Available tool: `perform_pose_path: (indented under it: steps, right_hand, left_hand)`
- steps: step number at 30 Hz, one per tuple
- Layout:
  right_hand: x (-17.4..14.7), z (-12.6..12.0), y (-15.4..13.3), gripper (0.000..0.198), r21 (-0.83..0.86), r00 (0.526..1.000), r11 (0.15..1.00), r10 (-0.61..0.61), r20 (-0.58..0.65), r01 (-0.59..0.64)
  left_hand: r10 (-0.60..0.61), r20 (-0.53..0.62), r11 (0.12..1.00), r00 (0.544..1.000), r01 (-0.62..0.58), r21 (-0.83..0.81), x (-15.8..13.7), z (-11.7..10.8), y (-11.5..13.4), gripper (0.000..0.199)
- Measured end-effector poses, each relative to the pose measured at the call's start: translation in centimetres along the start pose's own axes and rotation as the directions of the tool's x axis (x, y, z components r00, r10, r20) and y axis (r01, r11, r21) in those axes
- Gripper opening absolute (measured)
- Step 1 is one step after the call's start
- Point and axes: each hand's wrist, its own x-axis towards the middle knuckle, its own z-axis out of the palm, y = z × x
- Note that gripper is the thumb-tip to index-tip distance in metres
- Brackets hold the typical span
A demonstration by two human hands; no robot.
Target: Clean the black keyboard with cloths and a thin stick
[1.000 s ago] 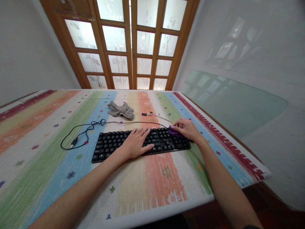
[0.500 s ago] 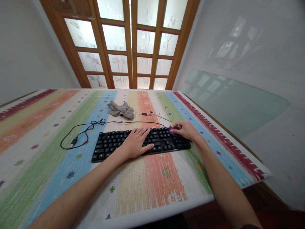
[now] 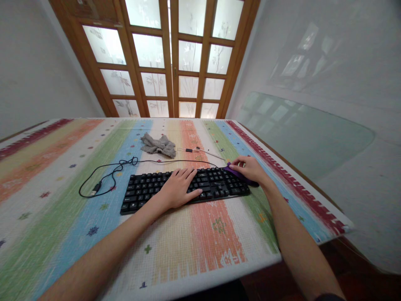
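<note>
A black keyboard lies across the striped cloth, its cable running off behind it to the left. My left hand rests flat on the middle keys, fingers stretched and thumb apart, holding nothing. At the keyboard's right end, my right hand pinches a slim purple tool. This tool slants over the number keys and ends beyond the keyboard's right edge; its exact kind is unclear, partly hidden by the fingers.
A crumpled grey cloth lies behind the keyboard. Right of it are a small black piece and a thin rod. The looped black cable ends in a USB plug. The table meets a wall on the right.
My right hand has shifted slightly up and right, and more of the purple tool shows beneath it. My left hand stays in place on the keys.
</note>
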Motion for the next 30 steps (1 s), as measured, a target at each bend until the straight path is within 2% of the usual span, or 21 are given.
perform_pose_path:
  steps: [4,6,17,23,30]
  right_hand:
    - [0.0,-0.3,0.3,0.020,0.067,0.988,0.996,-0.059,0.142,0.050]
    - [0.1,-0.1,0.2,0.018,0.066,0.983,0.996,-0.068,0.169,0.058]
    - [0.3,0.7,-0.4,0.014,-0.021,0.995,0.999,-0.031,0.098,0.034]
    - [-0.1,-0.1,1.0,0.018,-0.039,0.997,0.999,-0.033,0.064,0.036]
    - [-0.3,-0.7,2.0,0.022,0.049,0.984,0.999,-0.027,0.173,0.019]
  left_hand:
    - [0.005,-0.010,1.000,1.000,-0.005,0.010,0.0,0.1,0.0,0.073]
    - [0.004,-0.016,1.000,1.000,-0.004,0.014,0.0,0.1,0.0,0.072]
    - [0.009,-0.031,1.000,0.999,-0.009,-0.005,0.0,0.3,-0.2,0.073]
    - [0.013,-0.020,1.000,1.000,-0.013,0.000,0.0,0.3,-0.2,0.073]
    - [0.009,-0.017,1.000,1.000,-0.009,-0.001,0.0,0.1,-0.1,0.074]
